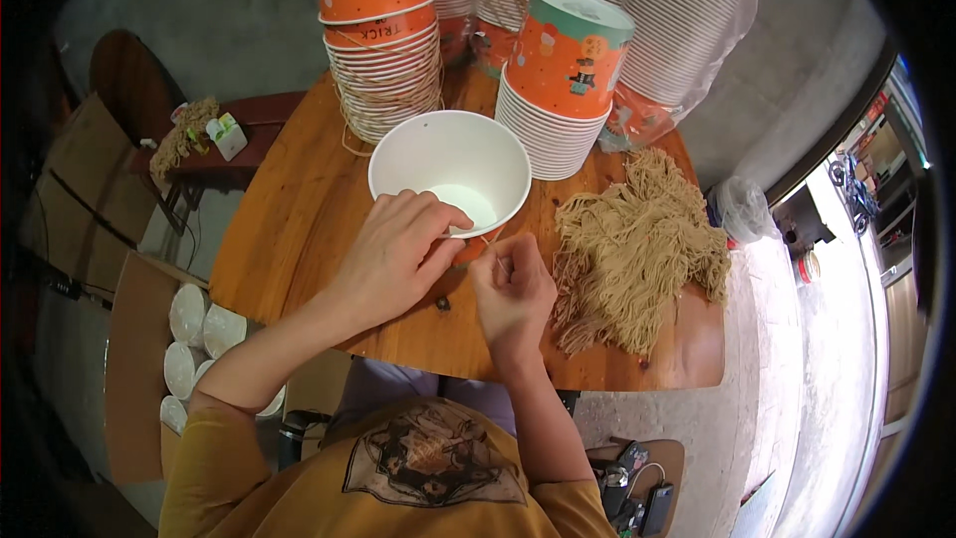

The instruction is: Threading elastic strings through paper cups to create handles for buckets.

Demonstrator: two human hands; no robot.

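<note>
White inside, the paper bucket (pixel 450 161) is standing mouth-up on the wooden table (pixel 284 239); the left hand (pixel 393 251) is gripping its near rim, apparently for steadiness, the right hand (pixel 514 291) pinching what looks like twine (pixel 489 240).

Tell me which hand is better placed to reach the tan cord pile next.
Probably the right hand: it is beside the tan cord pile, while the left hand, on the paper bucket, is farther away.
</note>
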